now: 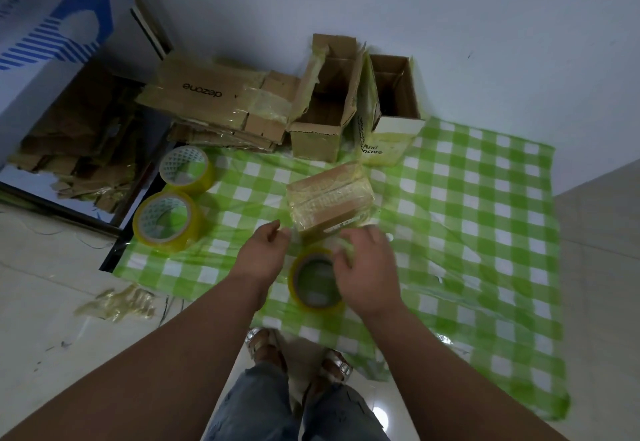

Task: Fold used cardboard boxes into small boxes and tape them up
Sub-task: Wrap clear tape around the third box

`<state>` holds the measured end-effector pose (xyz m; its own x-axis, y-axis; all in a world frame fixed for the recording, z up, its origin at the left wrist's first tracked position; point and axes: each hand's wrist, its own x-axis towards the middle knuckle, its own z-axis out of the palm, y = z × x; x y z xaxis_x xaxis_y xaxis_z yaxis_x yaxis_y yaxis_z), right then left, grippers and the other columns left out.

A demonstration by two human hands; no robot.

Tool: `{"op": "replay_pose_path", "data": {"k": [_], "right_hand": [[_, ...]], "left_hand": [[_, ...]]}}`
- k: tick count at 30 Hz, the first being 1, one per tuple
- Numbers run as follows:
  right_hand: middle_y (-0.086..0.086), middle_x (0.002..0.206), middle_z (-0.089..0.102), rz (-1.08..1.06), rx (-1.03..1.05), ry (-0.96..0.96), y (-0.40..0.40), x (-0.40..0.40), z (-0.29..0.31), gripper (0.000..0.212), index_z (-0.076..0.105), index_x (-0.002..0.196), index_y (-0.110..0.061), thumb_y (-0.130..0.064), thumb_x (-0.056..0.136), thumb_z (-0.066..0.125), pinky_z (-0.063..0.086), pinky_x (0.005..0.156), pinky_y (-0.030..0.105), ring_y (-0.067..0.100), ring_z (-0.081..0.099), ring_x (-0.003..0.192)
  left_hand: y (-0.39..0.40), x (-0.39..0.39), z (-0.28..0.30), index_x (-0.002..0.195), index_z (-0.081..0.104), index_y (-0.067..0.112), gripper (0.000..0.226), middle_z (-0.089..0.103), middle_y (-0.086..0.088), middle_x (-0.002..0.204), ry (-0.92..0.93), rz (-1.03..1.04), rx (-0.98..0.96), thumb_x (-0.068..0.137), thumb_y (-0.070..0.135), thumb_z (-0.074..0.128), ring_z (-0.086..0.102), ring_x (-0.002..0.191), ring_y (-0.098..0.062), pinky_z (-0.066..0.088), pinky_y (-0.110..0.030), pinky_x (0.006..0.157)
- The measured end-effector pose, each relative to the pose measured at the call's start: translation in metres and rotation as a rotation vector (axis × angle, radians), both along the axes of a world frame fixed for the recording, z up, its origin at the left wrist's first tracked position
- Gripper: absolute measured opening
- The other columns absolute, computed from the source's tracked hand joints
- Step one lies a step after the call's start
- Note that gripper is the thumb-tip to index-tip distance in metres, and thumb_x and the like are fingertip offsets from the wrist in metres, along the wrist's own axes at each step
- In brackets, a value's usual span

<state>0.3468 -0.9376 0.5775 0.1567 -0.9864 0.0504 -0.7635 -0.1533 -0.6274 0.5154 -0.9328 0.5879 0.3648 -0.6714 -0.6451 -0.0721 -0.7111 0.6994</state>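
A small cardboard box, wrapped in clear yellowish tape, lies on the green checked cloth. Just in front of it a roll of yellow tape lies flat. My right hand is over the roll's right side, its fingers curled on the roll's rim and a strip of tape; motion blur hides the exact grip. My left hand hovers left of the roll near the box's front corner, fingers loosely curled, pinching what seems to be the tape's end.
Two more tape rolls lie at the cloth's left edge. Flattened cardboard is stacked by the wall, beside two open boxes. Crumpled used tape lies on the floor tiles. My feet stand at the cloth's front edge.
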Motion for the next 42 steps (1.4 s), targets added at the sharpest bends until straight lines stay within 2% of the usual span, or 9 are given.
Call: {"op": "replay_pose_path", "data": {"k": [8,12,15,19,23,27,33,37,42], "right_hand": [[0.001,0.163,0.017,-0.261,0.501,-0.312,-0.077,-0.009,0.02,0.065,0.012,0.157,-0.019,-0.027,0.103,0.046,0.018,0.119,0.032,0.019,0.018,0.15],[0.001,0.145,0.05,-0.247,0.584,-0.324,-0.086,-0.003,0.018,0.047,0.039,0.149,-0.022,-0.03,0.104,0.043,0.036,0.107,0.033,0.024,0.045,0.133],[-0.008,0.096,0.061,-0.309,0.517,-0.305,-0.088,-0.001,0.014,0.026,0.061,0.12,-0.019,-0.034,0.1,0.051,0.042,0.077,0.029,0.018,0.058,0.092],[-0.003,0.078,0.052,-0.44,0.508,-0.353,-0.09,0.006,0.003,0.027,0.046,0.085,-0.017,-0.039,0.096,0.057,0.036,0.059,0.03,0.014,0.05,0.069],[0.003,0.131,0.052,-0.37,0.589,-0.518,-0.09,0.015,-0.003,0.046,0.03,0.147,-0.018,-0.032,0.104,0.042,0.041,0.095,0.031,0.02,0.052,0.114],[0.001,0.159,0.03,-0.316,0.622,-0.504,-0.097,0.011,-0.005,0.054,0.017,0.156,-0.028,-0.028,0.106,0.037,0.028,0.116,0.033,0.022,0.033,0.143],[-0.009,0.141,0.047,-0.415,0.638,-0.617,-0.107,0.005,-0.002,0.047,0.039,0.149,-0.024,-0.022,0.103,0.046,0.043,0.082,0.013,0.01,0.056,0.1],[-0.002,0.105,0.072,-0.562,0.767,-0.841,-0.115,-0.006,0.001,0.033,0.073,0.097,-0.029,-0.055,0.083,0.059,0.052,0.094,0.046,0.022,0.067,0.098],[0.0,0.074,0.056,-0.648,0.583,-0.842,-0.112,-0.01,0.011,0.026,0.055,0.073,-0.02,-0.03,0.096,0.061,0.046,0.072,0.042,0.018,0.05,0.07]], "left_hand": [[-0.054,-0.019,0.009,0.155,0.025,0.029,0.063,0.035,0.004,0.156,0.328,0.251,-0.007,0.099,0.042,0.049,0.042,0.138,-0.022,0.032,-0.044,0.116],[-0.073,-0.022,0.008,0.142,0.045,0.012,0.046,0.056,-0.009,0.137,0.255,0.255,0.019,0.1,0.032,0.045,0.053,0.127,-0.033,0.044,-0.044,0.105],[-0.08,-0.02,0.005,0.139,0.048,0.011,0.044,0.054,-0.014,0.136,0.071,0.191,0.071,0.104,0.036,0.037,0.053,0.122,-0.036,0.046,-0.043,0.097],[-0.091,-0.02,0.009,0.133,0.05,0.014,0.042,0.052,-0.008,0.116,-0.067,0.187,0.067,0.103,0.042,0.042,0.048,0.096,-0.028,0.038,-0.034,0.079],[-0.102,-0.021,0.006,0.136,0.043,0.013,0.039,0.052,-0.009,0.118,-0.04,0.186,0.082,0.104,0.035,0.042,0.047,0.094,-0.027,0.037,-0.035,0.078],[-0.109,-0.017,0.001,0.151,0.036,0.017,0.047,0.041,-0.01,0.15,-0.067,0.075,0.124,0.106,0.032,0.037,0.044,0.13,-0.035,0.041,-0.039,0.103],[-0.11,-0.013,0.003,0.138,0.053,0.012,0.04,0.052,-0.009,0.14,-0.045,0.072,0.138,0.106,0.03,0.037,0.049,0.126,-0.032,0.041,-0.041,0.108],[-0.102,-0.015,0.008,0.138,0.056,0.026,0.036,0.057,0.002,0.136,0.081,0.213,0.049,0.103,0.029,0.047,0.053,0.123,-0.024,0.04,-0.041,0.11],[-0.098,-0.028,0.034,0.135,0.059,0.029,0.043,0.06,0.005,0.133,0.116,0.244,-0.07,0.097,0.048,0.053,0.054,0.12,-0.018,0.039,-0.029,0.096]]}}
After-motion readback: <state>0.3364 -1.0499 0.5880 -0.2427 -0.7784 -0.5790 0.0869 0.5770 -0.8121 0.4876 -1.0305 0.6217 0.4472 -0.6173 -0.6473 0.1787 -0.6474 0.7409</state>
